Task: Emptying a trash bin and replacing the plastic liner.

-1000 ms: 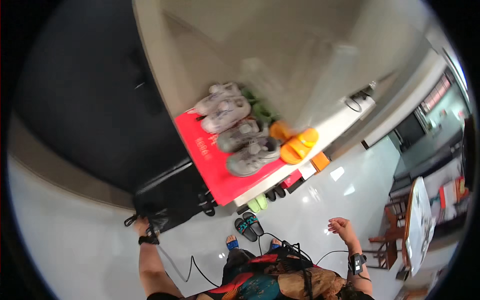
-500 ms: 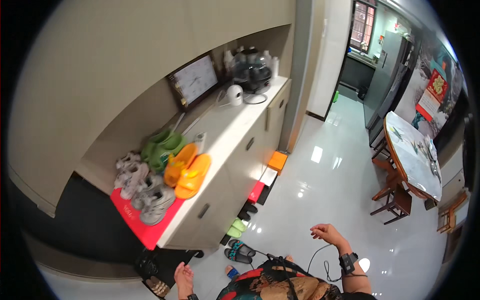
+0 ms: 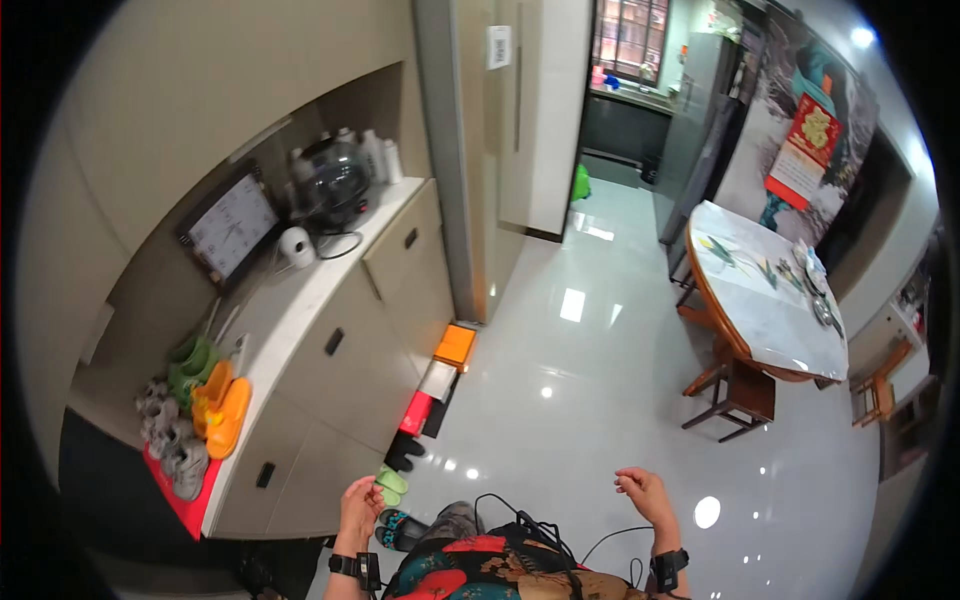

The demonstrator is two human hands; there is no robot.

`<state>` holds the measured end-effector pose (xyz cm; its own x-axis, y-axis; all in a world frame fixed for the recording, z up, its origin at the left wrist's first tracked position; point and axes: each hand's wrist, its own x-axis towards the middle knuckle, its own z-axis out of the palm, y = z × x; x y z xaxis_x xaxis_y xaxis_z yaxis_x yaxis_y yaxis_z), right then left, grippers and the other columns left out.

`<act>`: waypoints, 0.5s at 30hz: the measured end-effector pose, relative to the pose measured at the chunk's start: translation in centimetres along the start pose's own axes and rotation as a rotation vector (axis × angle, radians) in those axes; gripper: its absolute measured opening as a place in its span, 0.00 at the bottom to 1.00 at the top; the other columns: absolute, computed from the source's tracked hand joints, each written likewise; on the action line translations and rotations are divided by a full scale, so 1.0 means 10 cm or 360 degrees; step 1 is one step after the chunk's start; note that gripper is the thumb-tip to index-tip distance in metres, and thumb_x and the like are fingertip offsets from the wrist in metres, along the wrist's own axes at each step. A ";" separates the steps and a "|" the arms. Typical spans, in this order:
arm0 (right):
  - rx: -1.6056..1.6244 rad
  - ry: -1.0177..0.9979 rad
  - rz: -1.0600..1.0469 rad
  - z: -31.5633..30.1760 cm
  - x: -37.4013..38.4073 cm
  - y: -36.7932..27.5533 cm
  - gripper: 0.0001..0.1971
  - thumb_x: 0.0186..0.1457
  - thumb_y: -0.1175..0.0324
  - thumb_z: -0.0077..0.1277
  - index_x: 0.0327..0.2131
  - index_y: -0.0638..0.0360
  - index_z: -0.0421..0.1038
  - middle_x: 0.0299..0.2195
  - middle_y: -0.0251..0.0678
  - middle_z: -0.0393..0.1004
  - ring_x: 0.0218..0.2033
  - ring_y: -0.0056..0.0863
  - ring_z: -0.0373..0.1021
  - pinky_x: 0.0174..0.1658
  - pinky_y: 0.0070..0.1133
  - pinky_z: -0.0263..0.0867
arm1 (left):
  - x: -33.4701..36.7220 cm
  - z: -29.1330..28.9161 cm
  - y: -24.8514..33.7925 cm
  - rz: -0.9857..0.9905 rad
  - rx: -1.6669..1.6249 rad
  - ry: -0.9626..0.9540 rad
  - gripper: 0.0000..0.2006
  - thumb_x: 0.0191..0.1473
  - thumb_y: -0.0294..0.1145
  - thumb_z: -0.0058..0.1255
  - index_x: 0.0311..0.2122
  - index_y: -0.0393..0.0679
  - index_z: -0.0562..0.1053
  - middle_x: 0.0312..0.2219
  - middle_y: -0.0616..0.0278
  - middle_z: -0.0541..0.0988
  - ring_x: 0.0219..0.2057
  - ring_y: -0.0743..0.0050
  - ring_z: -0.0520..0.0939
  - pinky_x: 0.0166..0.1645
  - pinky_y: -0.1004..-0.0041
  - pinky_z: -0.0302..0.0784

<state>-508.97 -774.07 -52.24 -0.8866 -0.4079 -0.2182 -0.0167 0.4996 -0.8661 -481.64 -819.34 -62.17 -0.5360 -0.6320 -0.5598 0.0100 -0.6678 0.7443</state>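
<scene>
Head view has both hands empty, left hand [image 3: 358, 508] loosely curled just over the green slippers [image 3: 390, 486] on the floor [image 3: 590, 400] by the cabinet's [image 3: 340, 390] foot, right hand [image 3: 640, 494] half-open well apart, so nothing looks picked up yet.

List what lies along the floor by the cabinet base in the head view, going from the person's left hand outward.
Left hand → green slippers → black slippers → red box → white box → orange box.
</scene>
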 end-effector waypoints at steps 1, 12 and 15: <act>0.0010 0.0047 0.0028 -0.06 0.04 0.07 0.13 0.57 0.68 0.47 0.40 0.68 0.73 0.31 0.38 0.78 0.32 0.24 0.75 0.38 0.19 0.70 | 0.13 0.21 0.01 -0.0023 0.0030 -0.0040 0.09 0.58 0.30 0.43 0.42 0.41 0.71 0.24 0.61 0.76 0.21 0.75 0.75 0.25 0.74 0.75; 0.0141 0.0326 0.0192 -1.05 0.98 0.20 0.13 0.58 0.67 0.48 0.41 0.66 0.73 0.31 0.35 0.77 0.33 0.22 0.74 0.39 0.18 0.69 | 1.53 2.44 0.28 -0.0119 0.0158 -0.0349 0.09 0.57 0.27 0.43 0.42 0.40 0.71 0.24 0.64 0.75 0.21 0.79 0.74 0.25 0.77 0.73; 0.0322 0.0529 0.0313 -1.55 1.31 0.05 0.12 0.58 0.68 0.47 0.41 0.66 0.73 0.31 0.35 0.77 0.32 0.21 0.73 0.37 0.18 0.69 | 2.08 3.13 0.42 -0.0121 0.0054 -0.0331 0.08 0.57 0.26 0.43 0.41 0.40 0.71 0.24 0.64 0.75 0.22 0.78 0.74 0.26 0.78 0.73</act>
<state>-527.73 -767.35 -48.54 -0.9650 -0.0351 -0.2599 0.2291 0.3698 -0.9004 -519.14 -822.97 -59.34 -0.6967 -0.4831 -0.5303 -0.0639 -0.6945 0.7166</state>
